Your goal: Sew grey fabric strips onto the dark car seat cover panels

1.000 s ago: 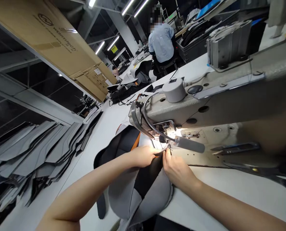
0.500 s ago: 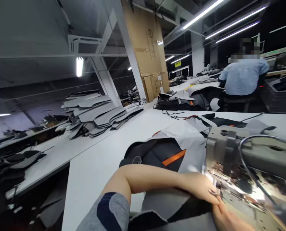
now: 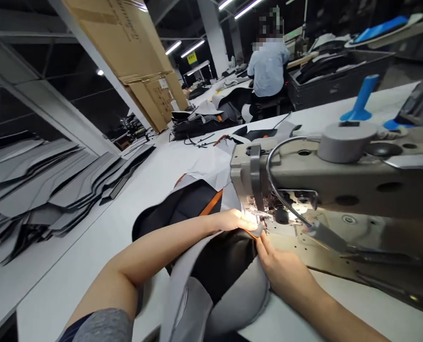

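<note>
Left hand [image 3: 231,221] and right hand [image 3: 281,267] located near frame centre, fingertips [image 3: 262,240] of the 2 close together, pinching pose. Left arm [image 3: 158,251] extends from lower left, elbow [image 3: 117,276] bent; right forearm [image 3: 318,304] slants from lower right.

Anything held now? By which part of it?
Fabric: left hand and right hand pinch it together by its orange-trimmed edge, close to the lit end of the sewing machine.
</note>
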